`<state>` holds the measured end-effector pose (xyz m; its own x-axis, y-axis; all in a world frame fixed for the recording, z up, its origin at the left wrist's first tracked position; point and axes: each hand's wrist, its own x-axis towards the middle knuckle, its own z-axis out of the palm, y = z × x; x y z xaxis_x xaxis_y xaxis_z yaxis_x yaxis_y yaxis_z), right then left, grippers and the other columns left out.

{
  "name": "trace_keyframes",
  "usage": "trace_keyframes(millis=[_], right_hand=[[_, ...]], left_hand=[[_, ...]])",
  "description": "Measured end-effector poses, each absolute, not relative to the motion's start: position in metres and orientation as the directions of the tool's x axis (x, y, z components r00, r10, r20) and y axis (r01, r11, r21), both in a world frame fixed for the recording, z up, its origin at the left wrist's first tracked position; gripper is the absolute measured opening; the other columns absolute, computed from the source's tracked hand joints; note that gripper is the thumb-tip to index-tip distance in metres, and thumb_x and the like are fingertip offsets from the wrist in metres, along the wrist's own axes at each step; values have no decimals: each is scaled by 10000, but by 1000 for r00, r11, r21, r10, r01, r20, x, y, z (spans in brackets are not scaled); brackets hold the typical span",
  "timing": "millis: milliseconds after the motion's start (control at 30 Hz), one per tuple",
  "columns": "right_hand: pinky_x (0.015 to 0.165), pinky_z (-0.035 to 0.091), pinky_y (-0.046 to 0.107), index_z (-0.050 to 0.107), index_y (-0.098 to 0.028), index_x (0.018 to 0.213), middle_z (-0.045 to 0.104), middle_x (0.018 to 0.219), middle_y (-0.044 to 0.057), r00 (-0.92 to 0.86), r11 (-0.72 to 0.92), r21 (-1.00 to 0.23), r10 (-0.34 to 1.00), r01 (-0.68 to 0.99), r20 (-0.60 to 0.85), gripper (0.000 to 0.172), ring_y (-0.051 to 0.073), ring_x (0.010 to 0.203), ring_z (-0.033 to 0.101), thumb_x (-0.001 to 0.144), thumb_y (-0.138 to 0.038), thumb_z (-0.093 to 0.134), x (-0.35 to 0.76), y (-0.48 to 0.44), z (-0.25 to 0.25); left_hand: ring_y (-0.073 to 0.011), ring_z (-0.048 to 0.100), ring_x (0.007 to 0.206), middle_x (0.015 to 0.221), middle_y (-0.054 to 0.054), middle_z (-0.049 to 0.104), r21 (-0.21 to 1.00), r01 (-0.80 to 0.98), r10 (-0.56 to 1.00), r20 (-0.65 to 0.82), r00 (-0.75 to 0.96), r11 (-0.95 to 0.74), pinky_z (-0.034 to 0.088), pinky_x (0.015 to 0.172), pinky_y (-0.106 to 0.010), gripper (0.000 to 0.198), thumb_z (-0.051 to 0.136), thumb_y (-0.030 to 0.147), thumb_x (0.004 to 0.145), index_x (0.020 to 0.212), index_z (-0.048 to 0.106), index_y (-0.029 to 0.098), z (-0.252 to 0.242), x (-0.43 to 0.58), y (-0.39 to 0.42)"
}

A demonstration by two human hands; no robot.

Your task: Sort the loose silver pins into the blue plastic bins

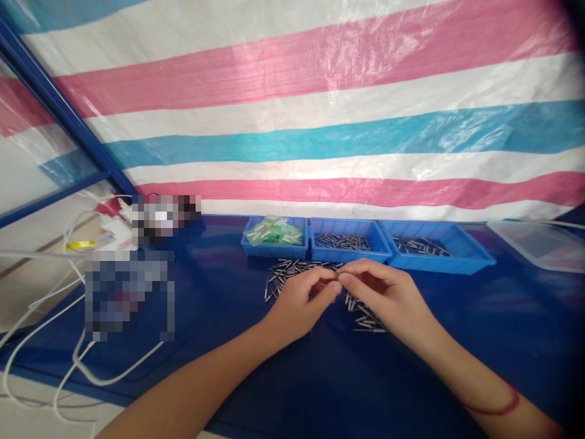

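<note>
My left hand (pixel 301 302) and my right hand (pixel 381 289) meet at their fingertips in front of the bins. Thumb and fingers are pinched together on both. A small dark bit shows where the tips touch, but the fingers cover most of it, so I cannot make out what it is. Behind and below the hands, a loose pile of metal blind rivets (pixel 365 318) is spread on the blue table (pixel 365 384), partly hidden by the fingers. Beyond it, the middle blue bin (pixel 351 250) contains many more rivets, and the right blue bin (pixel 470 262) has some too.
The left blue bin (pixel 276 250) contains small green-and-clear plastic packets (pixel 276 231). A clear plastic lid or tray (pixel 539 244) lies at the right. White cables (pixel 114 381) and plugs (pixel 116 231) crowd the left side, near blurred-out items. A striped plastic sheet (pixel 292 140) hangs behind.
</note>
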<state>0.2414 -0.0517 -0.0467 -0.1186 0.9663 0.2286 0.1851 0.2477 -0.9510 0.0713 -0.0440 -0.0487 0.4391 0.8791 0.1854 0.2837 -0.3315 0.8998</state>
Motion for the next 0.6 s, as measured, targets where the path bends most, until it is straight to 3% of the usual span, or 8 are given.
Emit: trace_keyframes(millis=[367, 600], right_hand=[[637, 448, 295, 655, -204, 808, 617, 767, 37, -135, 341, -902, 939, 264, 315, 124, 164, 722, 574, 834, -314, 605, 240, -56, -47], [647, 444, 296, 659, -211, 856, 627, 823, 46, -144, 359, -890, 933, 282, 331, 113, 168, 753, 580, 850, -294, 582, 244, -54, -49]], left_hand=[[-124, 577, 737, 844, -34, 646, 907, 263, 871, 184, 455, -329, 459, 681, -214, 236, 559, 357, 866, 935, 632, 143, -51, 73, -44], [-114, 575, 716, 847, -28, 635, 902, 265, 898, 230, 376, -342, 462, 675, -211, 179, 601, 309, 835, 910, 621, 148, -49, 70, -41]])
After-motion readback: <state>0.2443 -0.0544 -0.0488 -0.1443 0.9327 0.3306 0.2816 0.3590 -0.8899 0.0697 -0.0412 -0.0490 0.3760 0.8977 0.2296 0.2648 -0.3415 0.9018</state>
